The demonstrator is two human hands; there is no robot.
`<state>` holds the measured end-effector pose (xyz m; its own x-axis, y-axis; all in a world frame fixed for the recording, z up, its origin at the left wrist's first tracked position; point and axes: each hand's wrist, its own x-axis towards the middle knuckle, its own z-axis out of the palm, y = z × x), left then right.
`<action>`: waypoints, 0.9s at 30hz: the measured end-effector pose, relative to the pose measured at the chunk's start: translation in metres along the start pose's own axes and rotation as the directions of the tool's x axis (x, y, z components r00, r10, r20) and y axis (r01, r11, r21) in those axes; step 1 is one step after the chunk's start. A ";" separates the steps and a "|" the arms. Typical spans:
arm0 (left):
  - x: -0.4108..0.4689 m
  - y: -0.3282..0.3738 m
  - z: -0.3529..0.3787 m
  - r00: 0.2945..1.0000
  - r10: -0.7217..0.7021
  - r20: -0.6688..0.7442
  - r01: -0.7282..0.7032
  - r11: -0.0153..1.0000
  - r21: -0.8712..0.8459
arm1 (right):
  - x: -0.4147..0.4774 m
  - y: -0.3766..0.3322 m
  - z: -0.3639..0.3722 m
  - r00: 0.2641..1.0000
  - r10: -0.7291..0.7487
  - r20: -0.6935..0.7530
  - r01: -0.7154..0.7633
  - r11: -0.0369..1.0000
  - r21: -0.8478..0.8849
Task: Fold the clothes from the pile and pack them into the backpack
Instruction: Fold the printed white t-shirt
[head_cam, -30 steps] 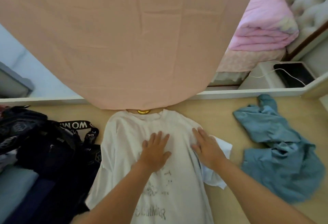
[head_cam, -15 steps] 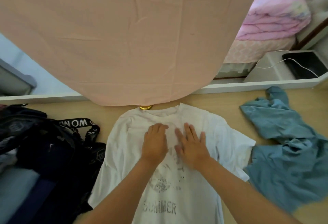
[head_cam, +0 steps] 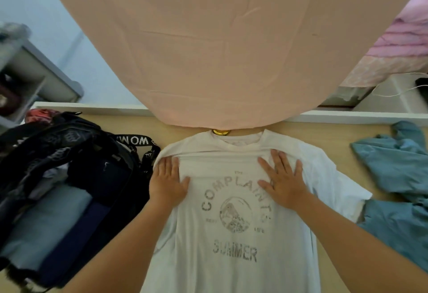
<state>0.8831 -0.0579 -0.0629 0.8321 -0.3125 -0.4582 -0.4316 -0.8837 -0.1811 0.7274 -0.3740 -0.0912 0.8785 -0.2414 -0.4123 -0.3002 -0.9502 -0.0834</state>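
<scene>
Fingers (head_cam: 173, 165) straight and spread on both sides: my left hand (head_cam: 168, 182) and right hand (head_cam: 283, 180) lie flat on the chest of the white T-shirt (head_cam: 234, 237), pressing it to the wooden surface (head_cam: 342, 139) and grasping nothing.

At the left, the open black backpack (head_cam: 76, 167) holds folded clothes (head_cam: 44, 220) and sits right against the shirt's left edge. I cannot make out the left sleeve there, so I judge a fold from that side could drag cloth onto the strap (head_cam: 136, 140) and come out lumpy.

Between my hands a ridge of fabric runs across the shoulders. Folding over it would set a crease.

At the right, the sleeve touches the crumpled blue garment (head_cam: 398, 169), so sweeping that sleeve inward may pull the garment along. At the far edge, the collar lies just under the hanging peach cloth (head_cam: 220, 49), which could catch a lifted fold.
</scene>
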 end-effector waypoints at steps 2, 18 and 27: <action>0.000 0.012 -0.012 0.995 -0.104 -0.006 0.104 0.993 0.062 | 0.001 -0.002 -0.004 1.000 -0.011 0.027 0.011 1.000 -0.024; -0.139 0.042 0.064 0.875 0.275 -0.398 -0.412 0.855 -0.316 | -0.136 -0.053 0.056 0.982 -0.113 -0.151 0.131 0.985 0.115; -0.239 0.025 0.114 0.753 0.602 -0.268 -0.658 0.699 -0.279 | -0.260 -0.055 0.071 0.967 -0.255 -0.001 0.252 0.958 0.140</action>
<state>0.6337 0.0348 -0.0571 0.4599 -0.8602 -0.2204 -0.7523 -0.5093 0.4179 0.4890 -0.2451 -0.0443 0.9262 0.0083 -0.3768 -0.1179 -0.9432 -0.3105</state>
